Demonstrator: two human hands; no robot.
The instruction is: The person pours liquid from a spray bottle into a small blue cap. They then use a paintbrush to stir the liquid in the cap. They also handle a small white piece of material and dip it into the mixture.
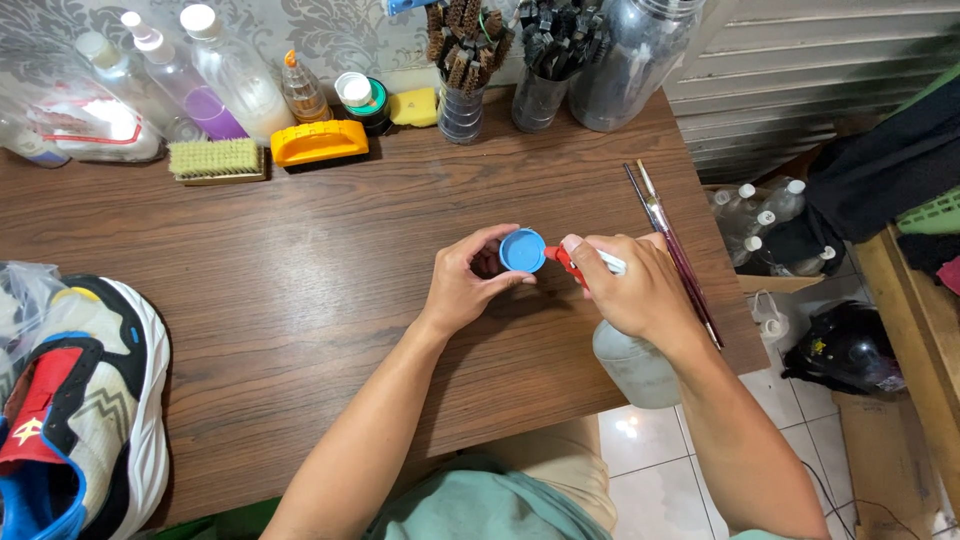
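Note:
My left hand [468, 283] holds a small blue round cap [523, 250] upright above the brown wooden table [320, 260]. My right hand [632, 285] grips the red-and-white trigger head of a translucent spray bottle [634, 366], its red nozzle tip touching the blue cap. The bottle's body hangs past the table's right front edge, partly hidden by my wrist.
A colourful sneaker [85, 400] lies at the front left. Thin paintbrushes [672, 245] rest near the right edge. Along the back stand clear bottles [215, 75], a bristle brush [216, 160], an orange brush [318, 142], a yellow sponge [414, 106] and jars of brushes [463, 70].

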